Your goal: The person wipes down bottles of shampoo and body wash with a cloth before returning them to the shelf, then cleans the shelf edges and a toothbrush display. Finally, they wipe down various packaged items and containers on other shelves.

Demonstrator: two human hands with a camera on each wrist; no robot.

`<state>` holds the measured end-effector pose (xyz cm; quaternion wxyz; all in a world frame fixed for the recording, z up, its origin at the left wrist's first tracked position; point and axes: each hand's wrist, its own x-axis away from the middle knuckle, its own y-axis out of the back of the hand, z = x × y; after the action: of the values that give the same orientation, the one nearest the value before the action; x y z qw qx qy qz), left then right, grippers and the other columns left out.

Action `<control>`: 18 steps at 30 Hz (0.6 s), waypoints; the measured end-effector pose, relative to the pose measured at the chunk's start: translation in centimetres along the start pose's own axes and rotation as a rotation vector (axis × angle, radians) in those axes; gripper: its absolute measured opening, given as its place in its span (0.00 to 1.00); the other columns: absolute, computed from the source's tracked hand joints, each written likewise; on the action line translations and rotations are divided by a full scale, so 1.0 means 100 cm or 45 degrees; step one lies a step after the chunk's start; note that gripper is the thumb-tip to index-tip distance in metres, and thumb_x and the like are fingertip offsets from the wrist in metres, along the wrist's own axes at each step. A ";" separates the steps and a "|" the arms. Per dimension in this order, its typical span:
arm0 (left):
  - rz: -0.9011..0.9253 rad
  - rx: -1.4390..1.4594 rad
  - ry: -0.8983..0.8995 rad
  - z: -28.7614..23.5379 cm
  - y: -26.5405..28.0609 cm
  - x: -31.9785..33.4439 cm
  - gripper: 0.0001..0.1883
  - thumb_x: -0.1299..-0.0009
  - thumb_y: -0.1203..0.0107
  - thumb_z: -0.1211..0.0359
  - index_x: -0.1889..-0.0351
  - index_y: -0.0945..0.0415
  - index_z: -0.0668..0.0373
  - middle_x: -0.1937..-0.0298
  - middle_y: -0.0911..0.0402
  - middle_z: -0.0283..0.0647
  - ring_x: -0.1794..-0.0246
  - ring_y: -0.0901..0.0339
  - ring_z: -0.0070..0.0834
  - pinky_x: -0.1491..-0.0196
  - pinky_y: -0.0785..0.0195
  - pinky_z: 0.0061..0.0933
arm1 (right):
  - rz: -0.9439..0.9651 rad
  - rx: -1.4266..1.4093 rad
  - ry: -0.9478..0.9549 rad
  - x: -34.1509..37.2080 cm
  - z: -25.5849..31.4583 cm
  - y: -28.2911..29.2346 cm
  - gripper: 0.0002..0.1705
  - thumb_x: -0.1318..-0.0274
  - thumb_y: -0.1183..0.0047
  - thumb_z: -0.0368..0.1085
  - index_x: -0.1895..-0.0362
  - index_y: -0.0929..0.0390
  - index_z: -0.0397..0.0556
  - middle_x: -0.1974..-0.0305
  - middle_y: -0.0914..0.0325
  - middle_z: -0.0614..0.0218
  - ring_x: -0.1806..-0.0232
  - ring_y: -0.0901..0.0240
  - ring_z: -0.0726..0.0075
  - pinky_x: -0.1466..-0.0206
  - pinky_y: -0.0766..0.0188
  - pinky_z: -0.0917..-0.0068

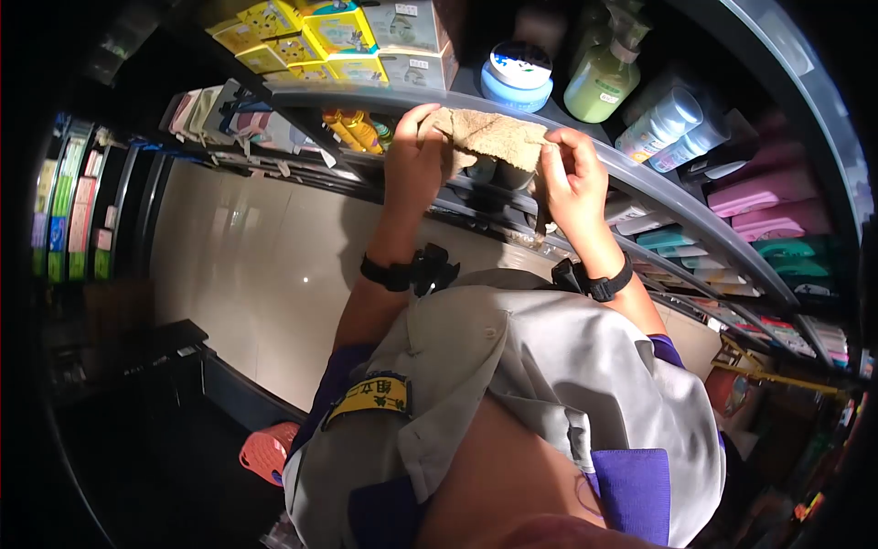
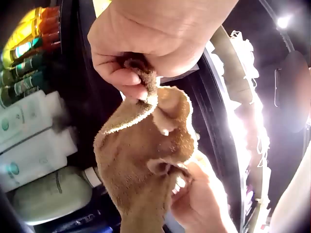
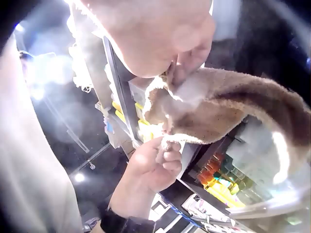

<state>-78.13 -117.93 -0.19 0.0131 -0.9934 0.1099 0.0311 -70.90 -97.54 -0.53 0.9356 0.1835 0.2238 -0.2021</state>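
A tan towelling cloth (image 1: 494, 135) is held up in front of the shelf edge, spread between both hands. My left hand (image 1: 414, 165) grips one end with curled fingers. The left wrist view shows a bunched fold of the cloth (image 2: 141, 160) coming out of that fist. Opposite it, my right hand (image 1: 578, 183) pinches the other end between thumb and fingers. In the right wrist view the cloth (image 3: 214, 104) hangs in loose folds, partly hiding the shelf goods behind it.
Just beyond the hands, the shelf (image 1: 384, 91) carries yellow boxes (image 1: 338, 37), a blue jar (image 1: 518, 78), a green pump bottle (image 1: 604, 82) and pale blue cans (image 1: 660, 123). Pink packs (image 1: 768, 206) lie to the right. Below is the tiled floor (image 1: 256, 265).
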 end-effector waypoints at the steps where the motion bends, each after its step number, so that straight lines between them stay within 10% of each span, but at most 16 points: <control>1: -0.027 -0.013 -0.127 0.002 -0.003 -0.001 0.17 0.27 0.54 0.74 0.42 0.28 0.66 0.76 0.25 0.33 0.77 0.30 0.17 0.71 0.32 0.24 | -0.044 0.158 0.102 -0.004 0.003 -0.007 0.08 0.40 0.44 0.27 0.56 0.22 0.47 0.68 0.21 0.61 0.66 0.21 0.64 0.61 0.26 0.73; 6: 0.073 -0.684 -1.010 0.026 -0.011 -0.014 0.24 0.32 0.44 0.76 0.37 0.31 0.60 0.48 0.20 0.50 0.52 0.22 0.40 0.48 0.29 0.36 | -0.024 0.397 0.254 0.001 0.017 -0.041 0.22 0.47 0.38 0.27 0.46 0.23 0.46 0.52 0.26 0.58 0.55 0.24 0.57 0.51 0.26 0.67; 11: 0.204 -0.637 -0.977 0.020 -0.008 -0.016 0.20 0.34 0.41 0.74 0.43 0.26 0.61 0.53 0.19 0.52 0.55 0.20 0.48 0.52 0.27 0.40 | -0.117 0.733 0.299 0.005 0.013 -0.045 0.25 0.56 0.39 0.26 0.48 0.24 0.52 0.57 0.27 0.58 0.56 0.26 0.47 0.57 0.26 0.59; 13: 0.420 -0.519 -0.606 0.009 -0.008 -0.014 0.19 0.34 0.39 0.73 0.44 0.23 0.61 0.55 0.18 0.52 0.57 0.19 0.48 0.53 0.26 0.38 | -0.188 0.770 0.303 0.006 0.010 -0.036 0.24 0.56 0.40 0.23 0.51 0.22 0.52 0.59 0.26 0.60 0.58 0.25 0.49 0.58 0.26 0.60; 18: 0.341 -0.522 -0.773 0.015 -0.004 -0.014 0.20 0.33 0.39 0.71 0.43 0.24 0.61 0.54 0.18 0.53 0.55 0.19 0.48 0.51 0.26 0.39 | -0.200 0.840 0.316 0.009 0.010 -0.025 0.24 0.55 0.40 0.24 0.49 0.22 0.53 0.58 0.25 0.60 0.58 0.26 0.50 0.58 0.26 0.62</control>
<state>-79.51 -117.17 -1.57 -0.1579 -0.8978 0.2214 0.3465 -70.96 -100.38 -0.73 0.7734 0.4809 0.2717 -0.3109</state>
